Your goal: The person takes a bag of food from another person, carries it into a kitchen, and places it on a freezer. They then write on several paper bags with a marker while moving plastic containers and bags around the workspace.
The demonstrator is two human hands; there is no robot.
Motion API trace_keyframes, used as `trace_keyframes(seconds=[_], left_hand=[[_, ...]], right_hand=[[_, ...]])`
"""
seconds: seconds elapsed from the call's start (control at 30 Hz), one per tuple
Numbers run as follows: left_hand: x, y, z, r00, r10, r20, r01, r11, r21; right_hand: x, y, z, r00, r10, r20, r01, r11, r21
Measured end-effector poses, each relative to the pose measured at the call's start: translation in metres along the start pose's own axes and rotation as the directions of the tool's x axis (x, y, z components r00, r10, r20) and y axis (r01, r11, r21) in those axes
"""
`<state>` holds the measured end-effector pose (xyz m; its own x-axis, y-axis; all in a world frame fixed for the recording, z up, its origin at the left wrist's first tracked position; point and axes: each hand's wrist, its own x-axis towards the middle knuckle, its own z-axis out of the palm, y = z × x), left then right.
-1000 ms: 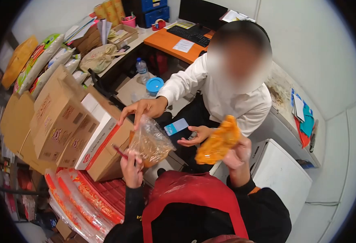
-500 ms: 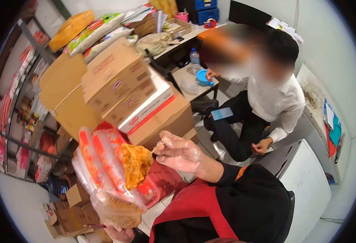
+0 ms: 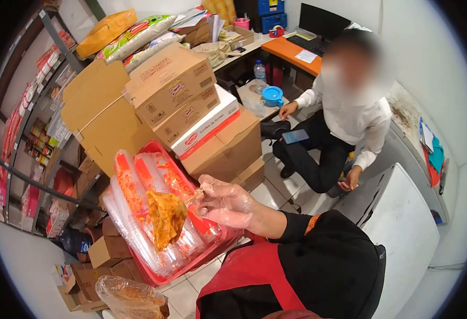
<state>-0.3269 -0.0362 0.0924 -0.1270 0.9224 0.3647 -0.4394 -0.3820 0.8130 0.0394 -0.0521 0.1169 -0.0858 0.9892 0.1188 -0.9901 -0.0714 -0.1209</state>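
Note:
My right hand (image 3: 228, 204), in a clear plastic glove, pinches a thin skewer (image 3: 196, 195) that carries a piece of orange-brown fried food (image 3: 165, 218). The food hangs over sleeves of stacked plastic cups (image 3: 135, 196) lying in a red tray (image 3: 161, 279). A clear plastic bag (image 3: 129, 297) with more brown food shows at the bottom edge. My left hand is out of sight below it.
Stacked cardboard boxes (image 3: 175, 90) rise behind the tray. A person in a white shirt (image 3: 345, 122) sits on the right beside a small table with a water bottle (image 3: 259, 74) and blue-lidded tub (image 3: 272, 95). A white appliance (image 3: 398, 223) stands at right, shelving (image 3: 26, 133) at left.
My view has swung left from the seated person toward the tray. The fried piece went from my right hand's grip to hanging on the skewer, and the bag dropped to the bottom edge.

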Motion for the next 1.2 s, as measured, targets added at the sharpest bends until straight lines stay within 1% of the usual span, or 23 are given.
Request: trace_keyframes(seconds=[0.13,0.23,0.37,0.43,0.63,0.8,0.9,0.97,1.07,1.1,1.13,1.17,1.2], left_hand=[[0.008,-0.018,0.006,0.998,-0.028,0.062,0.030,0.999,-0.045],[0.013,-0.029,0.014,0.994,-0.039,0.106,0.046,0.997,-0.069],[0.015,-0.040,0.023,0.987,-0.051,0.152,0.064,0.994,-0.084],[0.016,-0.041,0.026,0.985,-0.053,0.166,0.068,0.994,-0.082],[0.011,-0.038,0.031,0.977,-0.049,0.205,0.066,0.995,-0.076],[0.009,-0.028,0.030,0.972,-0.033,0.233,0.049,0.997,-0.061],[0.008,-0.025,0.031,0.960,-0.026,0.278,0.043,0.998,-0.055],[0.009,-0.028,0.034,0.953,-0.050,0.300,0.067,0.997,-0.048],[0.013,-0.043,0.065,0.941,-0.212,0.263,0.227,0.973,-0.027],[0.014,-0.049,0.081,0.931,-0.234,0.281,0.232,0.972,0.041],[0.014,-0.055,0.100,0.920,-0.256,0.298,0.234,0.966,0.108],[0.014,-0.076,0.115,0.904,-0.109,0.413,-0.010,0.961,0.276],[0.012,-0.090,0.144,0.897,-0.138,0.420,0.016,0.960,0.280]], right_hand=[[-0.021,-0.011,-0.002,0.996,-0.092,0.015,0.093,0.994,-0.052],[-0.038,-0.022,0.000,0.990,-0.143,-0.004,0.143,0.988,-0.056],[-0.056,-0.031,0.001,0.978,-0.203,0.045,0.206,0.975,-0.083],[-0.063,-0.036,0.001,0.974,-0.220,0.059,0.224,0.972,-0.072],[-0.077,-0.041,0.000,0.972,-0.233,0.011,0.233,0.971,-0.058],[-0.081,-0.042,-0.001,0.970,-0.244,0.018,0.245,0.968,-0.063],[-0.086,-0.044,0.001,0.965,-0.263,-0.001,0.263,0.964,-0.036],[-0.090,-0.046,0.001,0.957,-0.288,-0.023,0.287,0.958,-0.028],[-0.099,-0.053,0.003,0.937,-0.348,-0.018,0.347,0.937,-0.043],[-0.102,-0.058,0.003,0.935,-0.355,-0.013,0.353,0.934,-0.059],[-0.108,-0.063,0.001,0.919,-0.393,-0.042,0.390,0.919,-0.064],[-0.114,-0.068,-0.002,0.900,-0.429,-0.071,0.425,0.903,-0.070],[-0.118,-0.082,-0.004,0.883,-0.461,-0.086,0.455,0.887,-0.083]])
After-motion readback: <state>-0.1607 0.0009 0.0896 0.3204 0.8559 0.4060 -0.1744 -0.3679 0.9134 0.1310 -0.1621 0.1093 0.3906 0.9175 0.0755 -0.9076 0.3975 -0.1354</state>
